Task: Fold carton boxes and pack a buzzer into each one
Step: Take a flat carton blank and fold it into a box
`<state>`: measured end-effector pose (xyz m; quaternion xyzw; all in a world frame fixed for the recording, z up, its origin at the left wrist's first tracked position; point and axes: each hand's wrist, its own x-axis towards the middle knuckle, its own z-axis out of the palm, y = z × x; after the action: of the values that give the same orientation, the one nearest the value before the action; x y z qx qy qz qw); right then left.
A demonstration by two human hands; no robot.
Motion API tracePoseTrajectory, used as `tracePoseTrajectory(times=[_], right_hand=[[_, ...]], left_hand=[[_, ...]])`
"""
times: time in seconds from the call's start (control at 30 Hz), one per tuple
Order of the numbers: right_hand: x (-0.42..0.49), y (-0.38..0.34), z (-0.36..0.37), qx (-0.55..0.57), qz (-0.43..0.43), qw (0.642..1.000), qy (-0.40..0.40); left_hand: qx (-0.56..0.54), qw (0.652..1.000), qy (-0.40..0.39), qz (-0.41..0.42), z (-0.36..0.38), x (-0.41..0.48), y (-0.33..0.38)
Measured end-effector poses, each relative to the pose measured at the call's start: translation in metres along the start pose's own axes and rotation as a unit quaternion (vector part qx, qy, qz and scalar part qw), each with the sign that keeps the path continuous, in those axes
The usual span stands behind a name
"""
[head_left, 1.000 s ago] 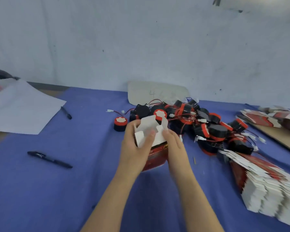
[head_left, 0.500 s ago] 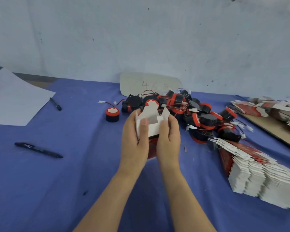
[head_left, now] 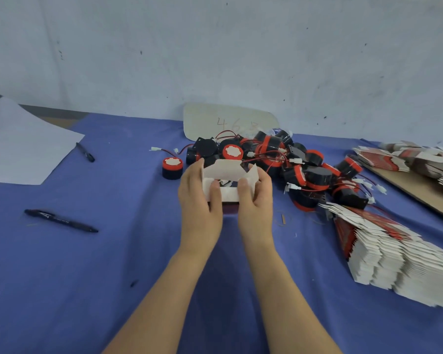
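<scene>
A small carton box (head_left: 226, 194), white inside and red outside, is held just above the blue cloth (head_left: 87, 277). The left hand (head_left: 200, 200) and right hand (head_left: 255, 200) curl round its ends, thumbs on the near wall. Its long axis runs left to right, open top upward, flaps raised; contents unclear. Just beyond lies a heap of round black-and-red buzzers (head_left: 279, 159)

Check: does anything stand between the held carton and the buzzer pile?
Nothing visible does. The carton, gripped by the left hand and right hand, is held just in front of the buzzer pile, its top flaps open.
</scene>
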<state>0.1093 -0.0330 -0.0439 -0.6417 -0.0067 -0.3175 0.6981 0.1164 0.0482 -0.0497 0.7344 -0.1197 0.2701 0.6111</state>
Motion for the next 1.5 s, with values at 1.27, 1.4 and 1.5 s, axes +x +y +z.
tracePoseTrajectory(times=[1.27,1.4,1.5], right_hand=[[-0.002,0.008,-0.011,-0.136,-0.005,0.982,-0.134],[-0.001,-0.001,-0.012,-0.072,0.025,0.967,-0.242],[0.002,-0.005,-0.018,-0.047,0.077,0.962,-0.257]], left_hand=[[-0.136,0.985,-0.039,-0.100,-0.001,0.001,-0.011],[-0.207,0.968,-0.041,-0.135,-0.016,0.008,-0.007],[-0.247,0.954,-0.042,-0.164,-0.022,0.012,-0.007]])
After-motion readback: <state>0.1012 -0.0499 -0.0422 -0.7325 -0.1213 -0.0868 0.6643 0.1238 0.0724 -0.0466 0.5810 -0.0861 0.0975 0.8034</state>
